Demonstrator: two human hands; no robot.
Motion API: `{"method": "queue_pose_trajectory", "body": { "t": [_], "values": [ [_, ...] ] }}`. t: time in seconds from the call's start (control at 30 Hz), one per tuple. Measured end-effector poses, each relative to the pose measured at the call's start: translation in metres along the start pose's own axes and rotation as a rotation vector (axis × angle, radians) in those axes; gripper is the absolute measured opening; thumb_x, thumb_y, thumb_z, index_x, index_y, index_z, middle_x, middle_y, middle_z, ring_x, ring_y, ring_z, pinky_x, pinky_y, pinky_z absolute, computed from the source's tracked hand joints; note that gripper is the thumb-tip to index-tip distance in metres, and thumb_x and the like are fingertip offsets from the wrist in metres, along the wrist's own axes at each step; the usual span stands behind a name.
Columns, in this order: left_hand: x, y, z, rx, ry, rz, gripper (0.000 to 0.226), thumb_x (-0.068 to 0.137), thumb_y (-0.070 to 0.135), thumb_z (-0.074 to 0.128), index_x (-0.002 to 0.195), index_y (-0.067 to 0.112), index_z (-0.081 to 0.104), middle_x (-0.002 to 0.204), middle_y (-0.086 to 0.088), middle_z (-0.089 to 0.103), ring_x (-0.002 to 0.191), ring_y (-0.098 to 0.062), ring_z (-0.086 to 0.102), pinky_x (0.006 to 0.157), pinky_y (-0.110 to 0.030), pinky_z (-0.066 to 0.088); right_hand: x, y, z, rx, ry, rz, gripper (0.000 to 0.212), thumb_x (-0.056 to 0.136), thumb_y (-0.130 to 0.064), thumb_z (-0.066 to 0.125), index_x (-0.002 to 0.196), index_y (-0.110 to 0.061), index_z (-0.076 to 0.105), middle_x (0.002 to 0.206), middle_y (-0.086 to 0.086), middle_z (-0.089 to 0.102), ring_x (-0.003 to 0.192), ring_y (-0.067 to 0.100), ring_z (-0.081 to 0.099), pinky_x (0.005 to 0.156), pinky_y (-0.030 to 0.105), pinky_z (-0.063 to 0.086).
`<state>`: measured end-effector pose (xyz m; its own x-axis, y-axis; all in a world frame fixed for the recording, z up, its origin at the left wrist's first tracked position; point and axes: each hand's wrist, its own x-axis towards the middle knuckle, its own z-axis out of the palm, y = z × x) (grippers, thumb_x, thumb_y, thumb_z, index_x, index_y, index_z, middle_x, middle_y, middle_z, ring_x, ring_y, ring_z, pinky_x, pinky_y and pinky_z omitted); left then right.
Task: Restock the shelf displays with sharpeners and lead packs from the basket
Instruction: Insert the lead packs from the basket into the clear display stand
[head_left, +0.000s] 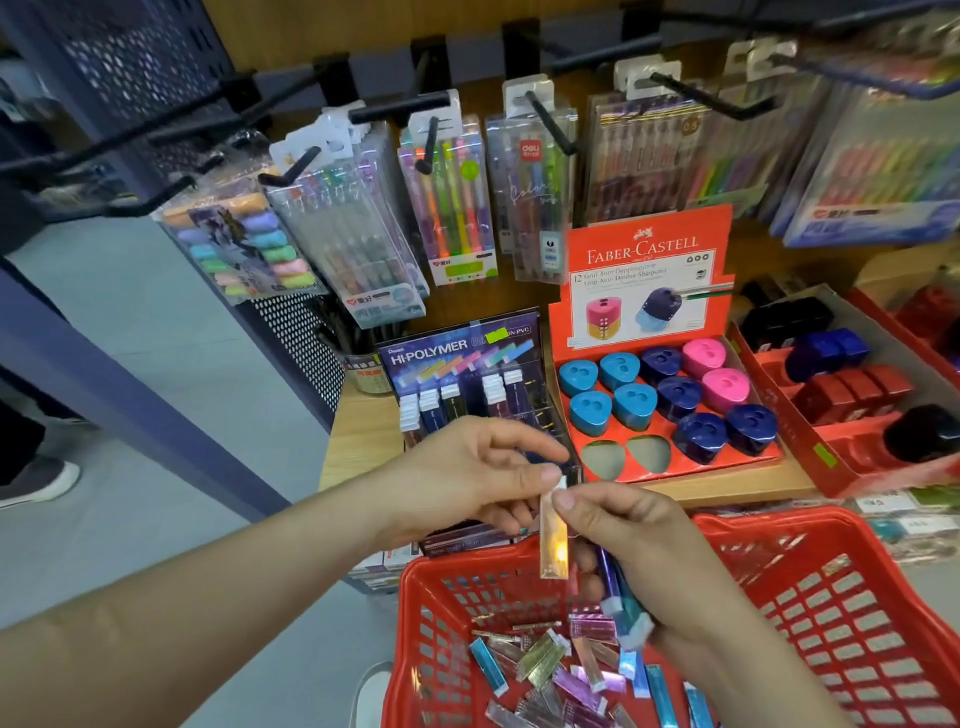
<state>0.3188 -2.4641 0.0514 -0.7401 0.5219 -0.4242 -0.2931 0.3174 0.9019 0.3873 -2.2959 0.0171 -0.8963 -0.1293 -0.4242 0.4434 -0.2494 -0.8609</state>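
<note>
You held a gold lead pack (554, 535) upright between both hands over the red basket (810, 582), top end pinched by your left hand (467, 478) thumb and forefinger, your right hand (639, 551) thumb tip pressed on it just below. It looked like a hand-off: the left hand was nearer the Hi-Polymer lead display (467, 384), so it made sense for it to take one pack at a time and slot it. Your right hand was closed around a small bunch of other packs (621, 597), purple and teal, white-capped ends pointing down toward the basket; how many, you couldn't tell, the palm hid them. That grip worked as a reserve, saving repeat dips into the basket. Loose packs (561, 670) in gold, pink and blue lay piled flat on the basket floor, so plenty was left to stock. The lead display stood just behind your left hand, some slots filled, its right side looking sparse. The sharpener tray (670, 400) beside it held blue, navy and pink sharpeners with two front holes (623, 457) empty; no sharpeners showed in the basket from here.
</note>
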Motion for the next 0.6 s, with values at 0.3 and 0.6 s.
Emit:
{"method": "queue_pose_trajectory", "body": {
  "t": [0.3, 0.6],
  "values": [
    [0.002, 0.006, -0.051, 0.081, 0.427, 0.052, 0.006, 0.084, 0.004, 0.067, 0.089, 0.004, 0.071, 0.078, -0.015, 0.073, 0.066, -0.017, 0.069, 0.06, -0.021, 0.057, 0.007, 0.006, -0.006, 0.773, -0.004, 0.145, 0.043, 0.068, 0.003, 0.059, 0.11, -0.005, 0.068, 0.087, 0.018, 0.066, 0.055, 0.017, 0.066, 0.039, 0.019, 0.049],
    [-0.002, -0.005, -0.102, 0.443, 0.811, 0.098, 0.005, 0.083, 0.013, 0.072, 0.085, 0.017, 0.075, 0.072, 0.0, 0.072, 0.069, -0.015, 0.068, 0.071, -0.028, 0.058, 0.013, 0.023, -0.012, 0.961, -0.091, 0.114, 0.114, 0.016, 0.018, 0.087, 0.126, -0.002, 0.06, 0.118, 0.035, 0.062, 0.099, 0.038, 0.069, 0.069, 0.04, 0.061]
  ]
}}
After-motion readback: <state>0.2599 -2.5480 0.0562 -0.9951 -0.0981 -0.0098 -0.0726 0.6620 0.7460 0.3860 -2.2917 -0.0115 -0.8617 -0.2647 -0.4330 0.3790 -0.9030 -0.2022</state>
